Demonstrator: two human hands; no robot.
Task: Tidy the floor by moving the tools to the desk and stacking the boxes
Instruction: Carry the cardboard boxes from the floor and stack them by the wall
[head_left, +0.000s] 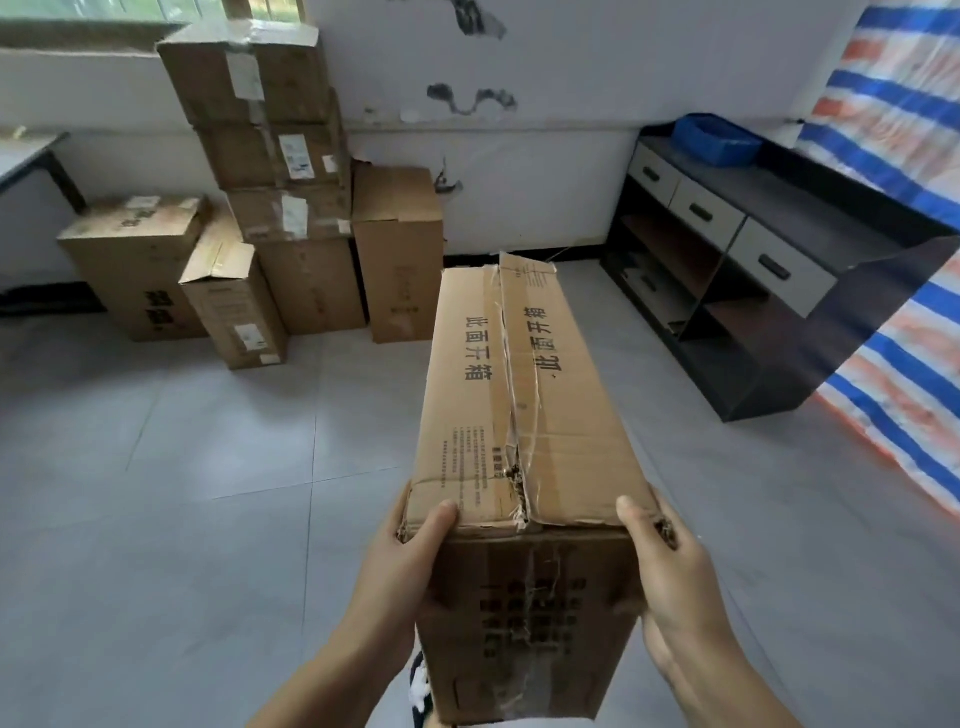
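A long, narrow cardboard box (519, 441) is held lengthwise out in front of the person, above a grey tiled floor (182, 467), its far end pointing toward the back wall. The left hand (400, 566) clasps the box's near left corner, thumb lying across the top edge, while the right hand (670, 566) clasps the near right corner the same way; the fingers of both grips wrap under or behind the box and are hidden. The box bottom and its underside are cut off by the lower frame edge, and a dark and white patch beside it, below the left wrist, is too cropped to identify. The box's top is matte brown corrugated card printed with dark Chinese characters, and its centre seam is torn and ragged, with peeling clear tape and crumpled corners. Beyond the box, to its left against the wall, stands a pile of cardboard boxes (280, 171), several stacked in a leaning column, others upright on the floor with loose flaps and white labels too blurred to read. To the right of the held box sits a dark worktop (779, 192) with pale grey drawer fronts and open shelves, a blue plastic bin (719, 140) on its far end. A blue, white and orange striped tarpaulin (893, 156) hangs behind it.
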